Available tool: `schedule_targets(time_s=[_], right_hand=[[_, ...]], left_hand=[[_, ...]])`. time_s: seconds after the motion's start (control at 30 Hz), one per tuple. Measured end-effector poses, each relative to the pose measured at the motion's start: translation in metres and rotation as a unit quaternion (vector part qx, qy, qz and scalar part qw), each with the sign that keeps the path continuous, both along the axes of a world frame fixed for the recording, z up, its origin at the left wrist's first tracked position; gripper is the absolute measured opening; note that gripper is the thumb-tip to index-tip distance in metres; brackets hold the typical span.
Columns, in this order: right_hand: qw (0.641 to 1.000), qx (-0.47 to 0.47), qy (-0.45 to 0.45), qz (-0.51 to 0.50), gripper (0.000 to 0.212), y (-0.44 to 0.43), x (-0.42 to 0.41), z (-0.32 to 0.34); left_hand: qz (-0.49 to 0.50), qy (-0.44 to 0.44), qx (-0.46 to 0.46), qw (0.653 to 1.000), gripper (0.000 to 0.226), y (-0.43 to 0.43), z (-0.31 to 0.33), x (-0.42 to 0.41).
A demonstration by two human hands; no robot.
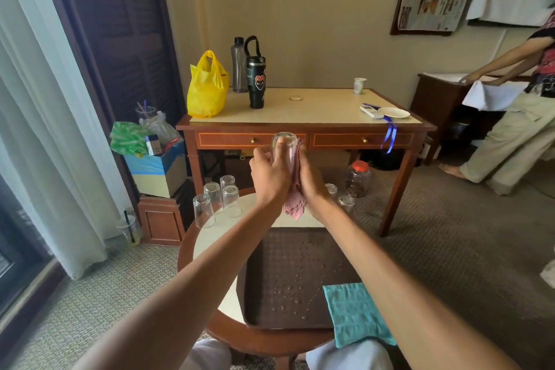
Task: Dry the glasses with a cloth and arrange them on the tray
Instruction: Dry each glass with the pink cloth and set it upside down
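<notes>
My left hand (pixel 268 173) grips a clear glass (pixel 285 144), raised above the round table. My right hand (pixel 310 180) presses a pink cloth (pixel 295 201) against the glass's right side; the cloth hangs down between my wrists. Several upside-down glasses (pixel 216 198) stand at the table's far left. Two more glasses (pixel 345 203) show at the far right, partly hidden by my right arm. The brown tray (pixel 285 279) lies near me, dotted with water drops and holding no glasses.
A teal cloth (pixel 356 312) drapes over the tray's near right corner. Behind the round table (pixel 210 240) stands a wooden desk (pixel 300 123) with a yellow bag, bottles, cup and plate. A red-lidded jar (pixel 357 179) sits on the floor. A person (pixel 510 117) stands at right.
</notes>
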State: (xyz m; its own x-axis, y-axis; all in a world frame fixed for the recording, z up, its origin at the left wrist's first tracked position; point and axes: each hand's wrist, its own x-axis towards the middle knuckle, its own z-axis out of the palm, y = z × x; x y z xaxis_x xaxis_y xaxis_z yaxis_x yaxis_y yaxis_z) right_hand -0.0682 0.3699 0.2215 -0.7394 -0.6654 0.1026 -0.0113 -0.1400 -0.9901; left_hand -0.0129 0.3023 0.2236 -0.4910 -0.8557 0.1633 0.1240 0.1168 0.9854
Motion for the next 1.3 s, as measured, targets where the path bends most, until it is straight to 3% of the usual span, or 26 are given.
schedule_targets(time_s=[0.1, 0.23, 0.3, 0.47, 0.53, 0.63, 0.93, 1.03, 1.13, 1.2, 1.3], right_hand=[[0.997, 0.043, 0.069, 0.015, 0.064, 0.004, 0.011, -0.005], [0.993, 0.017, 0.113, 0.005, 0.024, 0.003, 0.025, -0.002], [0.993, 0.012, 0.118, -0.011, 0.018, 0.001, 0.027, 0.002], [0.997, -0.071, 0.006, -0.018, 0.031, -0.008, 0.015, 0.021], [0.998, -0.058, -0.010, -0.013, 0.041, -0.014, 0.014, 0.028], [0.999, -0.023, -0.036, -0.015, 0.050, -0.017, 0.016, 0.031], [0.986, -0.094, -0.132, 0.034, 0.056, -0.009, 0.022, 0.028], [0.992, -0.077, -0.100, 0.022, 0.060, -0.002, 0.028, 0.027], [0.999, -0.019, 0.017, 0.027, 0.071, 0.005, 0.031, 0.017], [0.994, 0.008, 0.100, 0.032, 0.056, 0.007, 0.036, 0.013], [0.990, -0.011, 0.138, 0.024, 0.021, 0.007, 0.042, 0.017]], left_hand=[[0.005, -0.001, 0.034, 0.999, 0.067, -0.006, 0.005, 0.005], [-0.053, 0.002, 0.101, 0.993, 0.044, -0.014, 0.005, 0.011], [-0.075, -0.011, 0.109, 0.991, 0.039, -0.012, 0.012, 0.014], [-0.098, -0.007, 0.053, 0.994, 0.033, -0.004, 0.017, 0.019], [-0.069, 0.014, 0.012, 0.997, 0.043, -0.002, 0.014, 0.020], [-0.007, -0.033, -0.060, 0.998, 0.065, -0.008, 0.004, 0.015], [-0.055, 0.013, -0.024, 0.998, 0.060, -0.003, 0.013, 0.013], [-0.030, 0.010, -0.029, 0.999, 0.063, -0.007, 0.014, 0.007], [-0.017, 0.034, -0.011, 0.999, 0.041, -0.011, 0.024, 0.013], [-0.021, 0.066, 0.042, 0.997, 0.039, -0.019, 0.024, 0.014], [-0.036, 0.083, 0.089, 0.992, 0.029, -0.019, 0.021, 0.016]])
